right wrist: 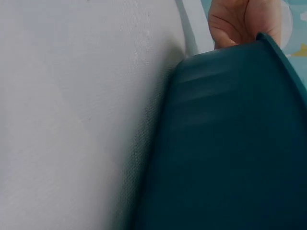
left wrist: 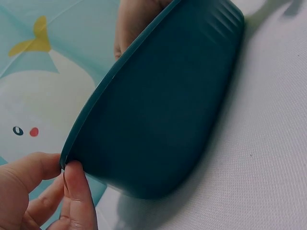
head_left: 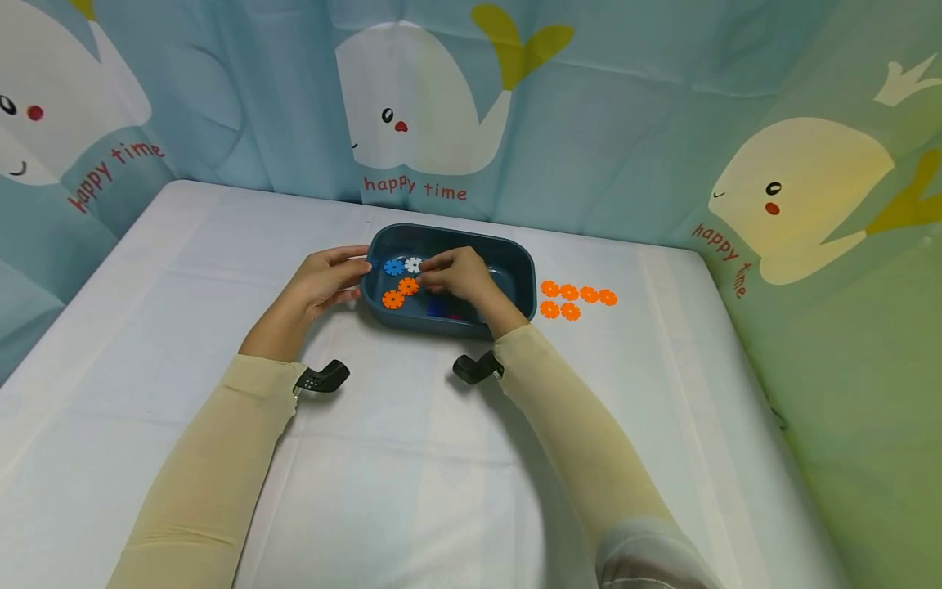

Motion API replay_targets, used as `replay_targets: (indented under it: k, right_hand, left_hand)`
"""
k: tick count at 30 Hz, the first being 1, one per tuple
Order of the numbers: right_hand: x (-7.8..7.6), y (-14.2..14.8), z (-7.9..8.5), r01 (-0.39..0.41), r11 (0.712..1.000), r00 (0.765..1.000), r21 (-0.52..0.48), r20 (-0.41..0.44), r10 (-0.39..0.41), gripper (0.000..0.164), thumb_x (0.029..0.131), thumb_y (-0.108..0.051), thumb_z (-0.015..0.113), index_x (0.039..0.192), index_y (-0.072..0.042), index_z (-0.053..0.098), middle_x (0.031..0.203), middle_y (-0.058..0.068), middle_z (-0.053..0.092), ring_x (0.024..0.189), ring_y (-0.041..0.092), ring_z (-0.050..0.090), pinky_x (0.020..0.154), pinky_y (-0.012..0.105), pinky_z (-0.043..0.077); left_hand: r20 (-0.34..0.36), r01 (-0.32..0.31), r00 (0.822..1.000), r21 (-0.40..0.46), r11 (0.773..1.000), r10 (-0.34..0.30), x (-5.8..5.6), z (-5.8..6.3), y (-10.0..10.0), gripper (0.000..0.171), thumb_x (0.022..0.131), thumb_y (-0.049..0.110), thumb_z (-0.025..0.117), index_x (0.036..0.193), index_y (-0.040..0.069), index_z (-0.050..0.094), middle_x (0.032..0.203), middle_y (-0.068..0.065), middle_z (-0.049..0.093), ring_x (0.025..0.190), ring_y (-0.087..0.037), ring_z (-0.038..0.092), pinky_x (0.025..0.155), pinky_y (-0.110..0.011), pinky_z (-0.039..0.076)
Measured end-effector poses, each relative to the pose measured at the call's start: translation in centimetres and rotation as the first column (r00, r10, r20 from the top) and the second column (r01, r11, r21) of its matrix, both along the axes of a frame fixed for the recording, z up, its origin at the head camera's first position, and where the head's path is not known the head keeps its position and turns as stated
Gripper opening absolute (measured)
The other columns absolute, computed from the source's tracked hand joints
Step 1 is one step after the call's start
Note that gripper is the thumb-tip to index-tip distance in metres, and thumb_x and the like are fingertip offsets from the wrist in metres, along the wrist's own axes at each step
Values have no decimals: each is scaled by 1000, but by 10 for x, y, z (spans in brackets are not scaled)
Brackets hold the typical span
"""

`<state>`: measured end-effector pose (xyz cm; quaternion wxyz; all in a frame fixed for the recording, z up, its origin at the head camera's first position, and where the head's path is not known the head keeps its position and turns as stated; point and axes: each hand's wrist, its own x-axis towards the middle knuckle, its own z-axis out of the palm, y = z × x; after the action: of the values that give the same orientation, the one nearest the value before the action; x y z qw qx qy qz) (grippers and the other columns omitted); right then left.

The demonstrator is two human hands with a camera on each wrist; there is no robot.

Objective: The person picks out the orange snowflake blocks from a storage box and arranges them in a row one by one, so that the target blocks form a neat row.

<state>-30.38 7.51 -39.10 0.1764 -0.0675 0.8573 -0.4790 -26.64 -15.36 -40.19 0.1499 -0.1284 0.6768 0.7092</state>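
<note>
A dark teal plastic basin (head_left: 456,329) stands on the white-covered table. At its left end my left hand (head_left: 324,282) pinches the rim between thumb and finger, close up in the left wrist view (left wrist: 62,191). My right hand (head_left: 464,274) reaches down inside, its fingertips beside a white snowflake disc (head_left: 413,265). Whether they hold a piece I cannot tell. Left of the white disc lies a blue snowflake disc (head_left: 393,267). Nearer me are two orange snowflake discs (head_left: 393,299). Dark blue (head_left: 437,308) and red pieces show by the front wall, partly hidden.
Right of the basin, several orange snowflake discs (head_left: 570,292) lie in two rows on the white cloth (head_left: 412,458). A curtain (head_left: 625,147) with whale prints hangs behind and along the table's sides. Black wrist cameras (head_left: 324,377) stick out from both sleeves.
</note>
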Motion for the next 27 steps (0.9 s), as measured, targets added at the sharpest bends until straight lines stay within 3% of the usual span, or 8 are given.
replay_targets:
  k: [12,23,27]
  right_hand:
    - [-9,-10,-2,-12,997,1000,71,20,10,26,86,-12,77,111,-5,74,112,12,72,87,21,72,78,26,59]
    - [-11,-18,-8,-10,977,997,213,-77,27,26,80,-17,83,104,-7,78,107,10,73,80,16,69,71,22,56]
    - [-9,-21,-11,5,969,992,246,-121,26,26,78,-17,85,102,-8,78,108,8,73,87,17,65,76,25,55]
  left_hand:
    - [-8,5,1000,-3,1000,-5,1,1,0,51,95,16,66,143,15,52,118,-4,63,82,-4,66,66,-18,57]
    - [-5,6,1000,6,1000,-6,1,1,2,51,95,15,65,144,14,52,127,-7,60,86,-6,65,66,-17,57]
    - [-3,4,1000,-15,1000,-4,1,1,3,50,95,16,65,143,16,52,130,-9,59,88,-7,65,65,-17,57]
